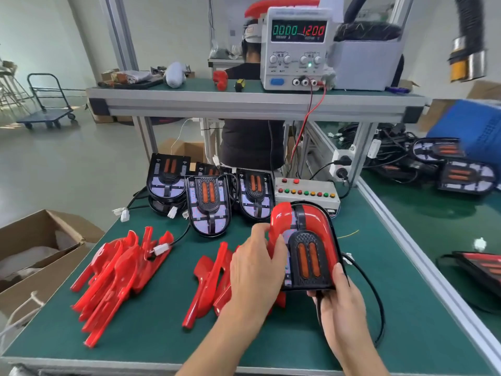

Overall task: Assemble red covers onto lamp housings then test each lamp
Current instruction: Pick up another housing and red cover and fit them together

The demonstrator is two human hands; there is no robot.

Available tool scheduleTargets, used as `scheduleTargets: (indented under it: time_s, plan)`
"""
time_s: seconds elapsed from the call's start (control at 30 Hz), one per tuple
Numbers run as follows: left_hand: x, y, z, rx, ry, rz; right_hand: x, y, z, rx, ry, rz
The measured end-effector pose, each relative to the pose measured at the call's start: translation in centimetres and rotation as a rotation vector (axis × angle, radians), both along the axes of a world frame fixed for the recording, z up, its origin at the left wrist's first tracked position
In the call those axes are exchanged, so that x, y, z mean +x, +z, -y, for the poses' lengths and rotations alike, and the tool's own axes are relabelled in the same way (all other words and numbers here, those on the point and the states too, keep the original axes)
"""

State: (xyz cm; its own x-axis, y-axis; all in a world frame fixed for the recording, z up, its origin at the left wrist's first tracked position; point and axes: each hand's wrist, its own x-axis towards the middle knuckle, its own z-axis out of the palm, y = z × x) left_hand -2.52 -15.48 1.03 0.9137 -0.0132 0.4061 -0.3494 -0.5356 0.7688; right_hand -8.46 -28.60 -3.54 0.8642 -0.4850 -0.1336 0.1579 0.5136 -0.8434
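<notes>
I hold a black lamp housing [306, 256] with two orange strips above the green table, a little right of centre. A glossy red cover [314, 218] sits over its rounded top. My left hand [254, 270] grips the left side of the cover and housing, fingers curled over the red edge. My right hand [339, 297] holds the housing's lower right corner from beneath, thumb on the rim. The housing's black cable [379, 302] loops off to the right. Loose red covers lie in a pile at the left [113, 270] and another beneath my left hand [208, 280].
Bare housings [208, 204] stand in a row at the table's back. A button test box [306, 192] sits behind the lamp, a power supply [296, 47] on the upper shelf. An open cardboard box [40, 253] stands at the left. A person sits behind the bench.
</notes>
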Motion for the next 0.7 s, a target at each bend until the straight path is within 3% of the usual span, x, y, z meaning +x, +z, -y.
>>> scheduleTargets:
  time_s: [0.13,0.7]
  plan:
    - [-0.2,-0.1,0.4,0.093,0.060,0.080,-0.1,-0.3,-0.4,-0.077,-0.008,-0.015]
    - [0.4,-0.1,1.4,0.293,0.177,0.064,-0.2,-1.0,-0.9,-0.164,0.001,0.033]
